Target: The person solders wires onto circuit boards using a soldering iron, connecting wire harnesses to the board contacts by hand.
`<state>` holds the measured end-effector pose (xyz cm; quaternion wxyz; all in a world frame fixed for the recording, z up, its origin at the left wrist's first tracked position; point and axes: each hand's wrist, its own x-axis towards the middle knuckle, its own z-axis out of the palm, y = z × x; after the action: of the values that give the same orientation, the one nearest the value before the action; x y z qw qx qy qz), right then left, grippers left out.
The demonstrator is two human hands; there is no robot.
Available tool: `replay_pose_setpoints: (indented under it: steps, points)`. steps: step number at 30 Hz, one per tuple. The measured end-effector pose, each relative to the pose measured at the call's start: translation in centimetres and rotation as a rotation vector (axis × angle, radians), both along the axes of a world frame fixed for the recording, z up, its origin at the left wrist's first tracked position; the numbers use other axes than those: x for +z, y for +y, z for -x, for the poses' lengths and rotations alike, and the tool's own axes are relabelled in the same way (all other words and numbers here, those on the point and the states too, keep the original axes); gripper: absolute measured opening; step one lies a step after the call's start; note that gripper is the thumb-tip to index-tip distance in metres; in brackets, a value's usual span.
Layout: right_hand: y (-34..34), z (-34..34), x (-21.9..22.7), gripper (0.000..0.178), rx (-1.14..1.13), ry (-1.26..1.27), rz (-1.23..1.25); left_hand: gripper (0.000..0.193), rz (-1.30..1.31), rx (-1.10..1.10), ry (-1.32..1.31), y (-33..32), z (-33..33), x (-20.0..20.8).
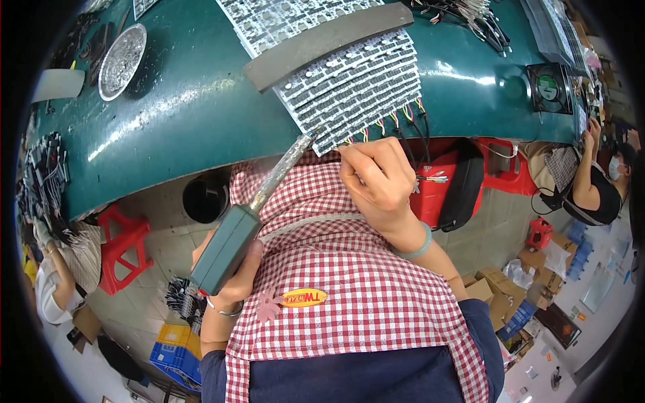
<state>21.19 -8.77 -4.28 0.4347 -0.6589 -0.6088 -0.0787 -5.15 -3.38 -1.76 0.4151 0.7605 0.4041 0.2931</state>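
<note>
Left hand (238, 279) wrapped round a green, box-handled soldering iron (232, 245) with silver barrel, tip at the white-and-black circuit boards (359, 84) just beyond; right hand (379, 174) pinches narrow beside their near edge, grip's contents hidden!

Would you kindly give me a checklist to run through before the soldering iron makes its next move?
1. Soldering iron gripped by its green handle in the left hand: ok.
2. Iron's tip at the near edge of the circuit boards: ok; actual contact: cannot tell.
3. Right hand at that same edge, beside the tip: ok; a wire pinched in its fingers: cannot tell.
4. Dark flat bar lying across the boards: ok.
5. Coloured wires along the edge soundly joined: cannot tell.
6. Iron hot: cannot tell.
</note>
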Motion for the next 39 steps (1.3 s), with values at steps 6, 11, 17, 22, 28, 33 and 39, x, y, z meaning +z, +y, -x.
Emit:
replay_pose_setpoints:
  steps: [6, 11, 17, 22, 28, 33, 39]
  points:
    - [-0.3, 0.6, -0.4, 0.026, -0.003, -0.026, 0.042, 0.028, 0.123, -0.004, 0.048, -0.7, 0.6, 0.1]
    - [-0.3, 0.9, -0.7, 0.025, 0.024, -0.042, 0.043, 0.024, -0.002, -0.077, 0.066, -0.3, 0.1, 0.6]
    - [-0.2, 1.2, -1.0, 0.026, 0.028, -0.045, 0.049, 0.022, -0.086, -0.126, 0.054, 0.1, -0.6, 1.2]
    - [-0.2, 1.2, -1.0, 0.026, 0.030, -0.034, 0.046, 0.021, -0.071, -0.156, 0.048, 0.3, -0.6, 1.4]
    - [-0.2, 1.3, -1.0, 0.026, 0.033, -0.027, 0.042, 0.021, -0.093, -0.168, 0.093, 0.4, -0.8, 1.6]
    - [-0.2, 1.3, -1.0, 0.025, 0.039, -0.025, 0.049, 0.019, -0.078, -0.157, 0.064, 0.5, -1.0, 1.6]
    - [-0.2, 1.3, -1.0, 0.024, 0.037, -0.029, 0.055, 0.018, -0.126, -0.161, 0.067, 0.5, -1.0, 1.8]
